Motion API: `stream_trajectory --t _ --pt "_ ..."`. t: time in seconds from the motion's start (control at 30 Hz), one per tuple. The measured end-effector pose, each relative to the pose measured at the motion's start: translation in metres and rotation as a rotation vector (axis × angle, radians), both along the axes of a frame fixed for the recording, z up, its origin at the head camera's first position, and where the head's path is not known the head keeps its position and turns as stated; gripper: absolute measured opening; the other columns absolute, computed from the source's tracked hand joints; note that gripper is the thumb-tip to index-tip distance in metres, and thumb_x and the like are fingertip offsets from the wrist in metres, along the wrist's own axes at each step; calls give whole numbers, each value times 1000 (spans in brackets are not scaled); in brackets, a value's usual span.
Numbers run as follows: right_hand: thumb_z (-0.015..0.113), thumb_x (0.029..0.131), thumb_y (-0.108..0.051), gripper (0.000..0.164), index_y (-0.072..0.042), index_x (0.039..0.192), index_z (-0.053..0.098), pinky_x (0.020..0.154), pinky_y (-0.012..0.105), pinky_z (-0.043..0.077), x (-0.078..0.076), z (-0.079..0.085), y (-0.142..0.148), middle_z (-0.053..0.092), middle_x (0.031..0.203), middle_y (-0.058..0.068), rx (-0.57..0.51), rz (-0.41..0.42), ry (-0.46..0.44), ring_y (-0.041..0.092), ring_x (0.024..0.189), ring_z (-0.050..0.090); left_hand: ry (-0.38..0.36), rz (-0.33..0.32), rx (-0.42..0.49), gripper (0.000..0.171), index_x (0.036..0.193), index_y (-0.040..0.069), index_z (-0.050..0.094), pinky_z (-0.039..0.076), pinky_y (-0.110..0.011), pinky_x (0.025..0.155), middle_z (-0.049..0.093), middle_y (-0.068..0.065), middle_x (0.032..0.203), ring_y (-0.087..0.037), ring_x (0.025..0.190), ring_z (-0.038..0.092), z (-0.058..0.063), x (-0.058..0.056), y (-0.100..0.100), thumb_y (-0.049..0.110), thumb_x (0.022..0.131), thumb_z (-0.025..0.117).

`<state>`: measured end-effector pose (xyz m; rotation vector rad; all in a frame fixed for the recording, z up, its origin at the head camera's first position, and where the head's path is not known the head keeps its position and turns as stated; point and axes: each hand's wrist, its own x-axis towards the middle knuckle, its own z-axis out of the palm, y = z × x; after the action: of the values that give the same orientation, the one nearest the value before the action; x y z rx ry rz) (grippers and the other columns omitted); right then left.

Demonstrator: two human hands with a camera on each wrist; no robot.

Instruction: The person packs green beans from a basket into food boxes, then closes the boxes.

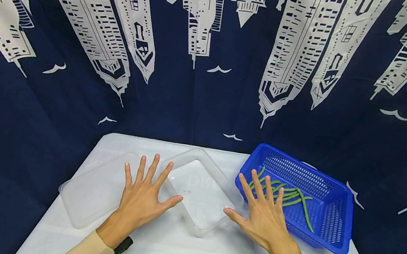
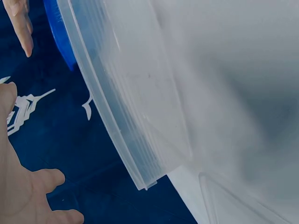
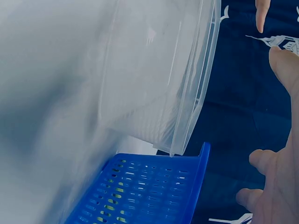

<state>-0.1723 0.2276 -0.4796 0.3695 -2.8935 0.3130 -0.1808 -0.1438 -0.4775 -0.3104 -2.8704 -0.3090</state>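
Both hands are held with fingers spread and straight, apart from each other, and neither holds anything. In the head view my left hand (image 1: pixel 144 199) is between a clear flat lid (image 1: pixel 94 194) and a clear plastic container (image 1: pixel 199 194). My right hand (image 1: pixel 265 217) is between that container and a blue basket (image 1: pixel 329 218), its fingers overlapping the basket's near corner in the picture. Several green beans (image 1: pixel 299 198) lie inside the basket, some hidden behind the fingers. The right wrist view shows the container's wall (image 3: pixel 154 70) beside the perforated basket (image 3: pixel 145 186).
A white cloth covers the table (image 1: pixel 158 248). Behind it hangs a dark blue curtain (image 1: pixel 191 100) printed with white buildings and birds. The lid lies at the left, the container stands in the middle, and the basket is at the right edge.
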Motion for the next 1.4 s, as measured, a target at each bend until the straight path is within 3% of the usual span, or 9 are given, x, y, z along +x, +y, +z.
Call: stream_trajectory --t 0.37,0.53,0.7,1.03,1.2,1.4 --pt "67 99 -88 111 -33 187 28 132 96 10 -1 -3 -1 21 197 16 -12 4 27 63 179 14 -13 -6 17 109 186 38 28 -7 -88 138 13 -12 197 -51 183 3 -1 -2 1 96 98 58" --pt "67 100 -87 110 -35 188 26 134 94 10 2 -6 -2 20 197 15 -12 3 30 61 179 16 -7 -16 26 108 186 37 30 -3 -89 138 15 -13 197 -51 183 6 -4 -4 2 94 99 59" --pt "73 102 -78 105 -34 187 29 136 90 17 5 -13 -7 25 196 15 -60 57 65 58 179 23 -8 -25 58 106 186 35 32 -1 -90 138 20 -14 196 -51 183 10 -9 -9 3 91 101 60" --pt "82 105 -55 87 -21 178 50 132 75 45 13 -26 -20 47 184 15 -82 265 176 47 166 51 -33 -19 142 97 185 28 36 5 -92 137 30 -20 193 -56 179 26 -26 -35 1 82 108 60" --pt "82 107 -51 76 -20 173 57 121 71 56 18 -34 -23 56 176 15 -84 287 195 43 156 59 -70 -7 167 94 185 24 36 11 -93 135 32 -23 191 -57 177 30 -33 -51 2 77 110 60" --pt "82 108 -45 66 -16 165 66 120 70 56 22 -45 -24 59 171 18 -112 266 199 46 154 60 -125 -5 222 93 186 19 34 15 -93 135 30 -24 192 -58 175 34 -42 -68 0 68 112 64"
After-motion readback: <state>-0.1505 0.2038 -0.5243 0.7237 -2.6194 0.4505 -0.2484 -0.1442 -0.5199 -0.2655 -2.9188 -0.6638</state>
